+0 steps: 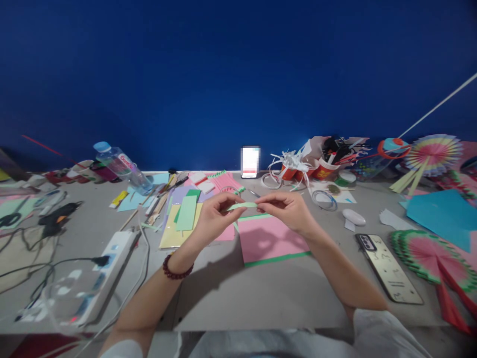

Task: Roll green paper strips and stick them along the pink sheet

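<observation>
A narrow light green paper strip is stretched level between my two hands, above the table. My left hand pinches its left end between thumb and fingers. At the other end, my right hand has its fingertips closed on the strip. Below them lies a pink sheet of paper with green strips along its near and far edges, and the shadow of my hands falls across it. Left of my left hand, light green paper pieces rest on a yellow sheet.
A power strip with cables and a glue gun lie at the left. A tilted water bottle stands behind. On the right are a phone, pleated paper fans and cups of tools. A blue wall closes the back.
</observation>
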A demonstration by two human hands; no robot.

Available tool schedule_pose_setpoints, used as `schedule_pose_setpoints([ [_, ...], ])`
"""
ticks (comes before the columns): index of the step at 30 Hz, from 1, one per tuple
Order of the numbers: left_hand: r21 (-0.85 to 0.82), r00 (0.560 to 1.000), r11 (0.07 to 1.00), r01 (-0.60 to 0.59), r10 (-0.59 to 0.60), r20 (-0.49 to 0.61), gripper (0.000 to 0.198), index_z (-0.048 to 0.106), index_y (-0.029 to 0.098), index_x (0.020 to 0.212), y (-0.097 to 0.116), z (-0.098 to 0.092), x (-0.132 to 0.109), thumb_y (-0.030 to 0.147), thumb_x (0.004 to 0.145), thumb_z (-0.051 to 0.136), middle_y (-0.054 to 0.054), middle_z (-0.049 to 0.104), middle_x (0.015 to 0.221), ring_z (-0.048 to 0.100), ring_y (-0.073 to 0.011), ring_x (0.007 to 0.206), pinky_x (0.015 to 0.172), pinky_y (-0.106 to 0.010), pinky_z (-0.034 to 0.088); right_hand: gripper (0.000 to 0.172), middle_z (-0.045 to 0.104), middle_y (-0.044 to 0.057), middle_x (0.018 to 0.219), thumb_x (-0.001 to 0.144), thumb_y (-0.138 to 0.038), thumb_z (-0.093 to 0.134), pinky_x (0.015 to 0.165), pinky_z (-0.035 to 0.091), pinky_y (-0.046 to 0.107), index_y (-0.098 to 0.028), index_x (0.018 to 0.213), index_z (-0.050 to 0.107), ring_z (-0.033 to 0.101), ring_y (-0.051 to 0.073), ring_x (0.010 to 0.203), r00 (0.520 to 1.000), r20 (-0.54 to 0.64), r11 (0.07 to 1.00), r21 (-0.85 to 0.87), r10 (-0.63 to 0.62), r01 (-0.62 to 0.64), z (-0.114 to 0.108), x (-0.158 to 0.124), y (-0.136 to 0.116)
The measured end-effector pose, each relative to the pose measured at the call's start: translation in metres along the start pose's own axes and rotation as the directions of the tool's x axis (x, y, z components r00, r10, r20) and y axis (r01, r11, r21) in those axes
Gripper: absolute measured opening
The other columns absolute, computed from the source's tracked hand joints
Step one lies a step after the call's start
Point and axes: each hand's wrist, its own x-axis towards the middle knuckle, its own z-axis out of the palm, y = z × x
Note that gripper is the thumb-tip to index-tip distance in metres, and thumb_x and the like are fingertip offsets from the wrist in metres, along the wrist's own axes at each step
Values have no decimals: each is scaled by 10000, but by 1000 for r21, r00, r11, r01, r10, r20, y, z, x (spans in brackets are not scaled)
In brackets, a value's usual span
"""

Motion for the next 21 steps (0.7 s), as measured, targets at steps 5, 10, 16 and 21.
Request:
schedule_pose_setpoints([
  [5, -37, 1000, 999, 5, -6, -23, 186, 659, 157, 788, 1, 0, 2, 322, 745, 731, -31, 630, 717, 560, -101, 627, 498, -188, 469, 135, 739, 31, 862, 828, -277, 624, 759, 563, 361, -283, 842, 758, 677, 191, 804, 955, -18, 916, -287, -297, 280, 0, 1, 2],
  [10, -49, 1000, 999, 2, -3, -20, 190, 658, 158, 816, -2, 0, 1, 315, 741, 736, -34, 632, 740, 569, -106, 655, 520, -189, 485, 224, 722, 40, 853, 855, -296, 580, 799, 555, 385, -274, 1033, 715, 668, 192, 805, 921, -83, 892, -295, -380, 342, -2, 2, 8],
  [16, 36, 999, 998, -43, 42, 29, 179, 668, 160, 847, -6, 0, -4, 315, 769, 713, -44, 625, 770, 537, -103, 651, 523, -197, 456, 246, 698, 37, 803, 849, -383, 582, 688, 546, 314, -213, 991, 690, 648, 149, 704, 998, -39, 997, 62, -48, 51, -5, 7, 6],
  [21, 143, 989, 980, -141, 134, 54, 163, 677, 172, 841, -2, 1, -4, 322, 780, 699, -35, 630, 737, 459, -83, 561, 440, -190, 344, 278, 676, 24, 666, 808, -431, 613, 687, 508, 303, -180, 718, 691, 615, 141, 655, 972, 182, 976, 130, 152, -177, -9, 9, 3],
])
